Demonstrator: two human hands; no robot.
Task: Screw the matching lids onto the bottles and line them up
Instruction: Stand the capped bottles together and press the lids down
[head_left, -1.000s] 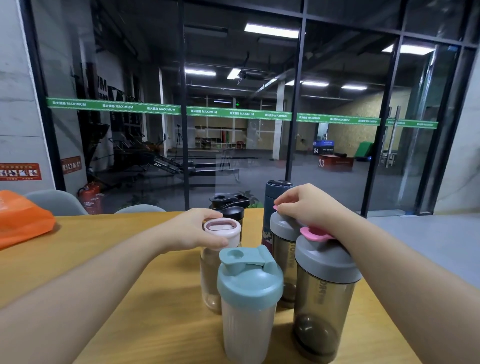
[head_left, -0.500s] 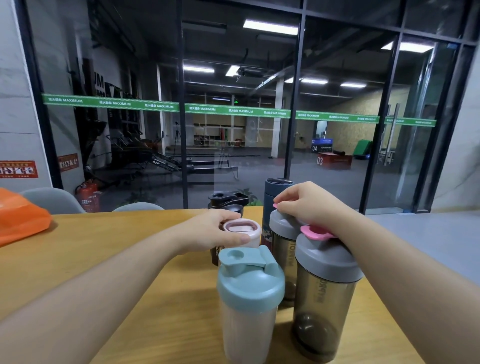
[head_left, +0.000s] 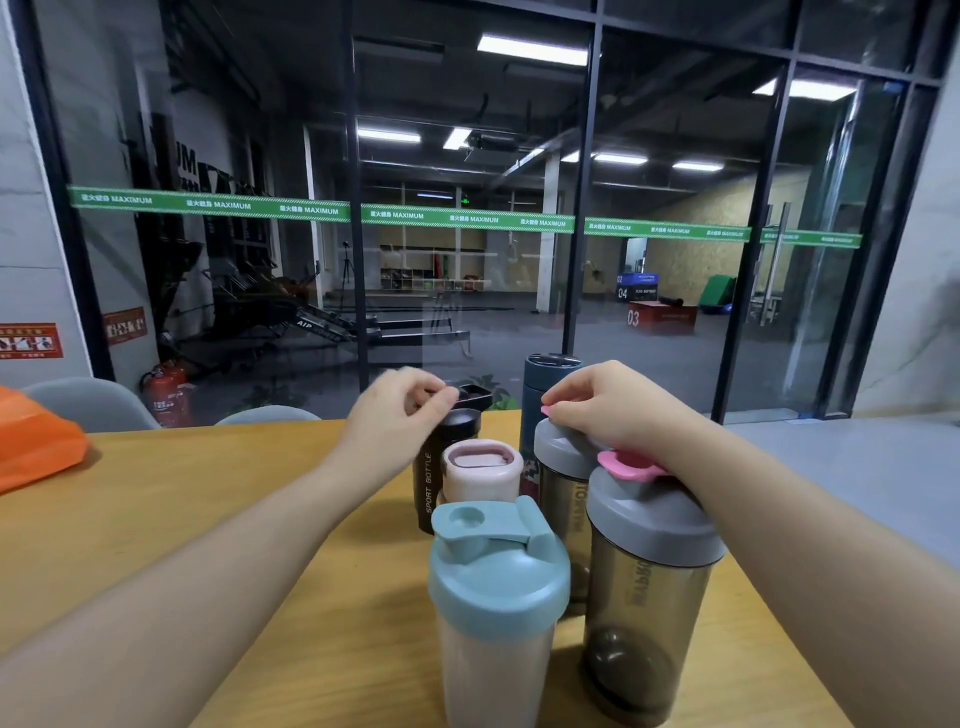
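Frankly, several things stay half-hidden from us. Our left hand hovers over the black bottle, its fingers curled together above the black lid — blurred, so we cannot tell whether that grip pinches the lid or merely touches it. Our right hand covers most of the top of the rear grey-lidded bottle; its fingers curl round the pink flip tab there, and only the tip of that tab shows. The dark blue bottle stands behind, its lower part screened by the bottles in front. The bottom of the teal-lidded bottle is cut off by the frame edge, and the pink-lidded bottle shows little more than its cap behind it.

As for looks: the bottles cluster close together on the wooden surface, right of centre. The near grey-lidded bottle is smoky and see-through, with a pink tab on its lid and a dark ball inside at the bottom — our right forearm rests against its lid. The teal-lidded one has a milky body and a flip spout. The black bottle carries white lettering down its side.

An orange bag sits at the left edge, partly out of view.
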